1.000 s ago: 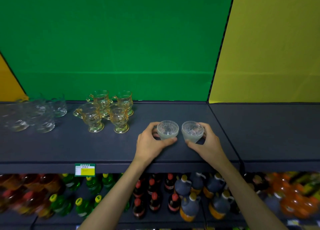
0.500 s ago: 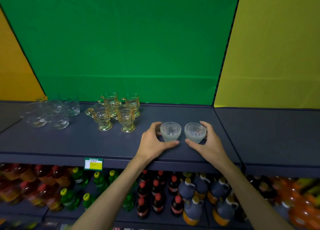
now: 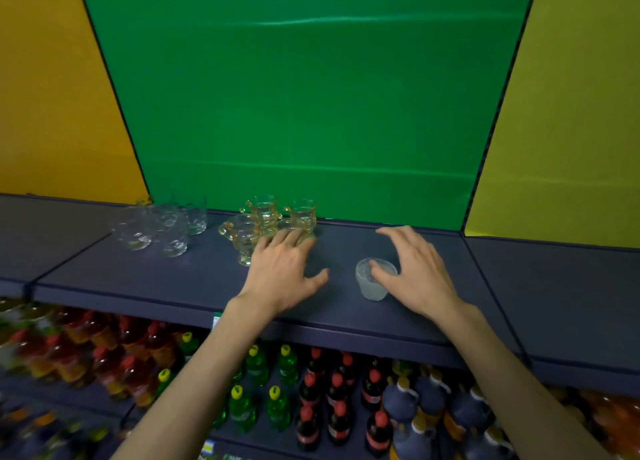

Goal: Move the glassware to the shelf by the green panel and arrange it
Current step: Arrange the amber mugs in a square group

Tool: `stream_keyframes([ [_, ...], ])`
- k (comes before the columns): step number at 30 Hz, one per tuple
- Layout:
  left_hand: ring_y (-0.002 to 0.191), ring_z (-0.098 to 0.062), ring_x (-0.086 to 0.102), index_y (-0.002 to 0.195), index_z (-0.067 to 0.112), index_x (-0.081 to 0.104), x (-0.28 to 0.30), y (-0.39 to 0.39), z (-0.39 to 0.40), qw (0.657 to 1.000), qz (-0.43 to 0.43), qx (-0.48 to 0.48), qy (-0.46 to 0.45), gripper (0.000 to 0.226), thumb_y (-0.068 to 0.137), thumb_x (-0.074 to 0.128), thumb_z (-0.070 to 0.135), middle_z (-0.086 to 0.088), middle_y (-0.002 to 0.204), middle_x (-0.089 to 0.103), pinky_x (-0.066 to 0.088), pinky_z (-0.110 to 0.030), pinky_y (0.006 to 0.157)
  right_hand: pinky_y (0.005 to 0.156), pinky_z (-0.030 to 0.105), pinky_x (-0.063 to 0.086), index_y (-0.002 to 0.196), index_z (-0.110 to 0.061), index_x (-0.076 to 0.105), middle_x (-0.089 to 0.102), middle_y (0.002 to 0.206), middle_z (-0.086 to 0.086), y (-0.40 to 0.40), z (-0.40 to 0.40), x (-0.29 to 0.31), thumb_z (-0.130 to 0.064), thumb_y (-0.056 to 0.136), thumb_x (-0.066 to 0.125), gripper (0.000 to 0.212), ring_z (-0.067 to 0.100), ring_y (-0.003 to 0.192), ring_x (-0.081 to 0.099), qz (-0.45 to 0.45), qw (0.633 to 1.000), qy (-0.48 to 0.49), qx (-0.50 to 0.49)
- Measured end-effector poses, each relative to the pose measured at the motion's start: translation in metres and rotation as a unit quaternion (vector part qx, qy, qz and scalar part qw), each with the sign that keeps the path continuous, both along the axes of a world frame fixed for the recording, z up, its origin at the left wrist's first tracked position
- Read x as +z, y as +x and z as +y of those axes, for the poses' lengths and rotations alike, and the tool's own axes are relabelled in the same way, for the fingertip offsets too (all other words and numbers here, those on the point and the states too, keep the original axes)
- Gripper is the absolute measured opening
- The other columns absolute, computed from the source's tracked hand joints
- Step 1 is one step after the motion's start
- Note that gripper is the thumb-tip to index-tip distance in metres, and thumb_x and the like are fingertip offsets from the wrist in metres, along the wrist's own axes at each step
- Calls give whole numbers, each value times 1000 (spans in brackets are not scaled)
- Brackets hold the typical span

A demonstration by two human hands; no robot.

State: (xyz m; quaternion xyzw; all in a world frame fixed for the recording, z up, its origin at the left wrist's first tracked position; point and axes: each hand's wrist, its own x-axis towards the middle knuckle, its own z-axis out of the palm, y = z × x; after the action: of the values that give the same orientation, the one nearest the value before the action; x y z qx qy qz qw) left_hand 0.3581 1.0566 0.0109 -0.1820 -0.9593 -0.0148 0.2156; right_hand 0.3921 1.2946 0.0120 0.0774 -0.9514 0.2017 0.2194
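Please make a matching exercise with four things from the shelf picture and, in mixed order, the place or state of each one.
Things:
1. frosted glass cup
2. amber glass mugs
3. clear glasses
4. green-capped bottles

Places or states:
A. on the lower shelf, below the arms
B. far left group on the top shelf
C. beside the thumb of the open right hand
D. partly hidden behind the open left hand

Pairs: 1-C, 2-D, 3-B, 4-A
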Motion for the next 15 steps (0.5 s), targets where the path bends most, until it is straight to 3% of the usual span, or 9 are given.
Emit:
stream_keyframes([
  [7,136,-27,47,141,29,53,13,-26,-74,998,16,53,4,76,81,35,73,-4,149,51,38,-45,106,101,35,39,145,-23,44,50,141,-2,-27,-69,8,-45,94,56,57,21,127,49,7,999,29,21],
  [15,137,-30,45,150,26,40,-4,-84,-140,998,-19,44,29,84,81,46,73,-6,152,46,38,-46,108,96,38,44,148,-19,38,50,141,2,-66,-127,-13,-52,92,58,68,24,129,50,-52,998,-3,-39],
])
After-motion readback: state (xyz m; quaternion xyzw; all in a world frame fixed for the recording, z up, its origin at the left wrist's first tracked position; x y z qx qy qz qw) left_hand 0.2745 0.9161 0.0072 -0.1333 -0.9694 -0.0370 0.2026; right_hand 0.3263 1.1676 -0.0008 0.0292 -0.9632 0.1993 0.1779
